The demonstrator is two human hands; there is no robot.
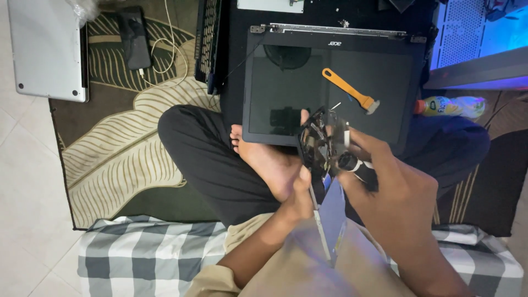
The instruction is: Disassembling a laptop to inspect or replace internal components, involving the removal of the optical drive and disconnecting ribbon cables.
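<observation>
- Your left hand [300,198] grips the laptop part [324,181], upright over your lap.
- Your right hand [396,192] is closed on a screwdriver [352,164] touching it.
- The screen panel [330,82] and an orange pry tool [347,89] lie just beyond.

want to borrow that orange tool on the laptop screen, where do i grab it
Grip the orange tool by its long handle, near the upper-left end with the hole, coming from above. It lies flat and diagonal on the screen, metal blade at the lower right, so the handle end is free and away from both hands.
</observation>
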